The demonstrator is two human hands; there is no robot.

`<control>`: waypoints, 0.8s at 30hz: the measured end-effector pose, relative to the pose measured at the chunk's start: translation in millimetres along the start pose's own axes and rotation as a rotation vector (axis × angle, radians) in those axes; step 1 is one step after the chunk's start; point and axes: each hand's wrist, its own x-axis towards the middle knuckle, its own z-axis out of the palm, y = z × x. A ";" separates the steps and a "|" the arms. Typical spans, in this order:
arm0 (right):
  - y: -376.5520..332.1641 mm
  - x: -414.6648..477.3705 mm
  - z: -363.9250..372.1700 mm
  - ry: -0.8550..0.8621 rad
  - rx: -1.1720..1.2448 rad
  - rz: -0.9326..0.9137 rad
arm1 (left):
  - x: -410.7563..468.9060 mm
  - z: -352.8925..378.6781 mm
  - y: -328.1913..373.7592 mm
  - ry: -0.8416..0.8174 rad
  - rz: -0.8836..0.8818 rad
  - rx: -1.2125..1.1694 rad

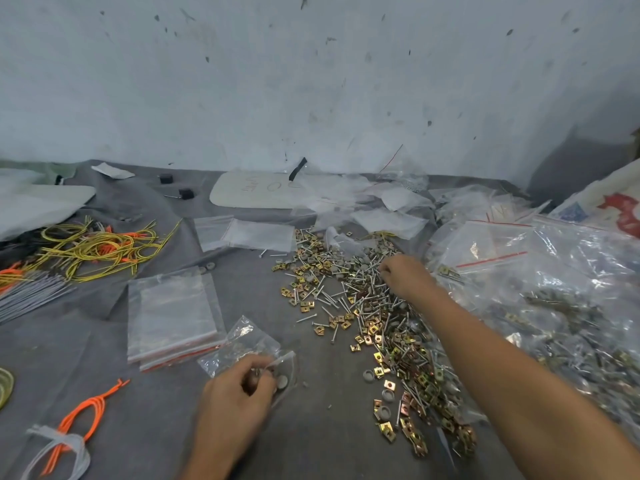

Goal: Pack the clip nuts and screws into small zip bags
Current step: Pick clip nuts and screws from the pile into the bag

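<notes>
Plastic bag (242, 342) in curled left hand (235, 393)

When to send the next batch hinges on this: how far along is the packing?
Done: a heap of filled bags lies at the right. In hand: the left hand holds a small zip bag with a few pieces inside; the right hand reaches into the loose pile of clip nuts and screws. Left: most of that pile, plus stacked empty bags.
</notes>
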 end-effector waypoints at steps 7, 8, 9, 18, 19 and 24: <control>2.9 1.1 0.7 -0.043 0.077 0.017 | -1.1 1.1 3.6 0.009 -0.004 -0.009; 2.7 2.3 0.5 -0.056 0.086 0.018 | -1.2 1.1 3.6 0.010 -0.012 -0.009; 2.4 3.2 0.8 -0.063 0.082 0.023 | -1.5 1.1 3.2 0.009 -0.019 -0.008; -1.2 -6.6 -6.0 0.082 0.217 0.087 | -2.5 0.3 5.5 0.005 -0.018 -0.008; -6.1 -15.0 -10.5 0.163 0.294 0.088 | -2.3 0.2 5.5 0.004 -0.020 -0.012; -60.7 -111.5 -6.2 0.138 0.811 -0.065 | -3.2 -1.1 7.3 0.000 -0.004 -0.035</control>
